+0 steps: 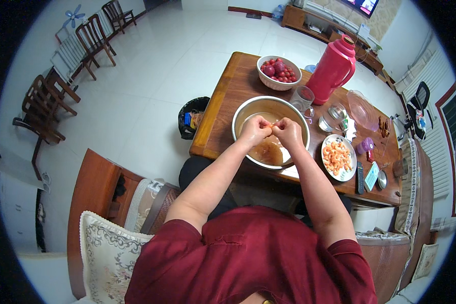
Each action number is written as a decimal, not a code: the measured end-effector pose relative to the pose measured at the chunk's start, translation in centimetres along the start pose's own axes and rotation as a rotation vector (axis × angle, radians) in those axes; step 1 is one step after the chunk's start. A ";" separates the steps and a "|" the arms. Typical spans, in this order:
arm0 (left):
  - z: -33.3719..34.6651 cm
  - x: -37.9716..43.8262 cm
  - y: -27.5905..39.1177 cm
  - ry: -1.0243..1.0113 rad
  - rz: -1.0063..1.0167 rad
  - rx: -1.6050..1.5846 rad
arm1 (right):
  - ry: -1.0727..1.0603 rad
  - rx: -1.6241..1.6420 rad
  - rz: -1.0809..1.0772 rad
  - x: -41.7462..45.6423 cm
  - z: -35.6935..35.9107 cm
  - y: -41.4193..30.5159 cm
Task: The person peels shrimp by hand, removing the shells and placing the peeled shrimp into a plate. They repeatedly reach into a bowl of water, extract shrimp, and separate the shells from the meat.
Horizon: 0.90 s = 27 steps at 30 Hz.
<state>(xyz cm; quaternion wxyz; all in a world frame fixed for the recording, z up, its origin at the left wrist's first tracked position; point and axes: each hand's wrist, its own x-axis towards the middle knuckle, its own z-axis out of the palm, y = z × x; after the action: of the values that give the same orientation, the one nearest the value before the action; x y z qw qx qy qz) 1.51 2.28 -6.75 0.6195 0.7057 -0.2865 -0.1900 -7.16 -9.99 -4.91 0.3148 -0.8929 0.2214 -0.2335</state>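
Observation:
Over a large steel basin (243, 152), my left hand (257, 131) and my right hand (287, 133) meet fingertip to fingertip. Both pinch a small orange shrimp (270, 126), mostly covered by the fingers. Cloudy brownish liquid (264, 150) lies in the basin below them. To the right of the basin, an oval white plate (344, 177) with a leaf pattern on its rim carries a heap of peeled orange shrimp (337, 156).
On the wooden table (228, 83) stand a basket of red fruit (279, 84), a red thermos flask (328, 72), a glass mug (302, 98) and a glass jug (332, 117). A remote control (360, 178) lies right of the plate. A black-lined bin (186, 127) stands left of the table.

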 end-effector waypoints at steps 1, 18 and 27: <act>0.0 0.1 -0.3 0.028 0.014 0.046 | 0.021 -0.025 -0.024 0.1 0.1 0.1; 0.7 -2.8 1.5 -0.221 0.220 0.687 | -0.406 0.377 0.275 4.3 -3.4 -4.3; 1.6 -3.1 -1.4 -0.102 0.522 0.185 | -0.492 0.438 0.055 12.8 11.0 -16.5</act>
<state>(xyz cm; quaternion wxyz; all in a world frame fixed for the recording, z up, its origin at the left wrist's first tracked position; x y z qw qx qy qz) -1.57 3.13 -8.62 0.5653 0.6510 -0.5056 -0.0323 13.19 -0.24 1.99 0.5497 -0.8272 0.1073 -0.0441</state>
